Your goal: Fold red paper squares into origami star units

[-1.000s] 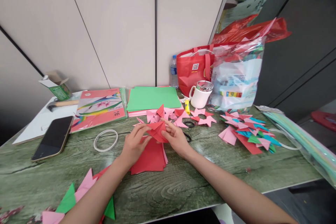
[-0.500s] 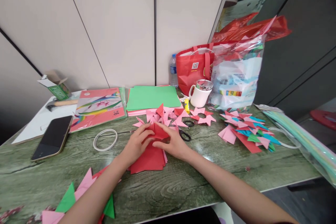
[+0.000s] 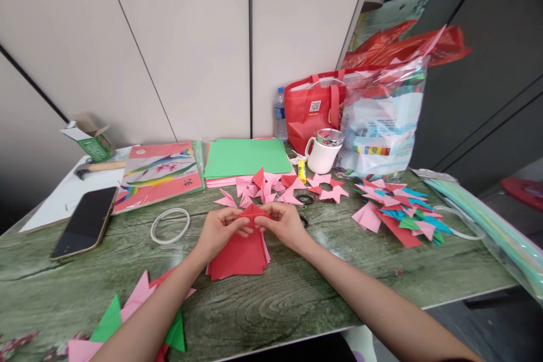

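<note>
Left hand (image 3: pixel 223 232) and right hand (image 3: pixel 284 225) came up off the red paper stack (image 3: pixel 240 257), both now pinching the folded red piece (image 3: pixel 253 212) over its 12 o'clock edge; I'd align corners before creasing.

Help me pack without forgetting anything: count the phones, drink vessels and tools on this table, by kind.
Phone: 1
Mug: 1
Water bottle: 1
Scissors: 1, partly hidden behind the right hand, which pinches the red paper
Hammer: 1
Glue stick: 1
Total: 6
</note>
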The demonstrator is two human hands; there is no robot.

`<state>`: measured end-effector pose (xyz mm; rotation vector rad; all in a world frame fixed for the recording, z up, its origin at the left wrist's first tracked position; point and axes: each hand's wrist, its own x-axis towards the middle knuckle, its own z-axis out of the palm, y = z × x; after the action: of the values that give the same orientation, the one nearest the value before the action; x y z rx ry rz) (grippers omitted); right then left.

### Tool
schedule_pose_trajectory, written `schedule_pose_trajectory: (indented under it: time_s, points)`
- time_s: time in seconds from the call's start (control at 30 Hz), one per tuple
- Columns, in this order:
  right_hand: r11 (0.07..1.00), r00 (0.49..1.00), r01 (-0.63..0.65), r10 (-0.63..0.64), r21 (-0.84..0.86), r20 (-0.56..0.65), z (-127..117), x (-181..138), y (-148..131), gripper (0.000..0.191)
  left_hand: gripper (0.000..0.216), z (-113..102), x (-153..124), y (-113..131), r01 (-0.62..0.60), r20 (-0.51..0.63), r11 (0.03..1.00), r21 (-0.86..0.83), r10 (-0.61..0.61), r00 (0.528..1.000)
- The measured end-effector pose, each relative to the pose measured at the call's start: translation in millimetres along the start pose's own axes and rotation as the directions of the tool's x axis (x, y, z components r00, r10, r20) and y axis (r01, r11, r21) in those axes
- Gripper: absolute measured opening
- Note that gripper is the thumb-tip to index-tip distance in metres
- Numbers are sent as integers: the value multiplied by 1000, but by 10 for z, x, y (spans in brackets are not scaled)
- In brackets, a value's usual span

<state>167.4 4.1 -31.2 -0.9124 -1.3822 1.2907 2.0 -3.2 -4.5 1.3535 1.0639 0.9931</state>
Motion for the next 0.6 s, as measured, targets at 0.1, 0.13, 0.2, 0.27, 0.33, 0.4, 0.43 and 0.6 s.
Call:
schedule_pose_trajectory:
  time_s: [0.1,0.13,0.2,0.27,0.33,0.4,0.43,0.6]
  points:
    - [999,1000,4,-4,-34,7,20,-9,-23,28,23,5,-9,5,11,-23,999,-32,-11,1000]
    - [999,1000,6,-5,-44,12,27,-12,-32,27,23,4,-12,5,8,-23,1000,-30,-8,1000]
    - [999,1000,-4,5,-39,26,36,-19,-39,26,24,3,-17,7,8,-5,1000,-15,-8,1000]
    - [999,999,-32,32,-5,41,33,-23,-33,27,24,6,-22,10,14,23,1000,-1,-14,1000]
    - [998,996,-64,62,27,59,22,-24,-21,29,25,13,-26,11,27,64,1000,-3,-27,998]
    - [995,994,-88,84,51,72,11,-19,-16,29,26,18,-27,8,42,96,999,-17,-40,995]
    - [993,993,-97,93,65,69,8,-14,-19,28,26,18,-26,6,43,98,999,-24,-40,994]
    - [996,998,-63,62,64,19,4,11,-65,27,25,16,-22,11,25,83,999,-48,-21,996]
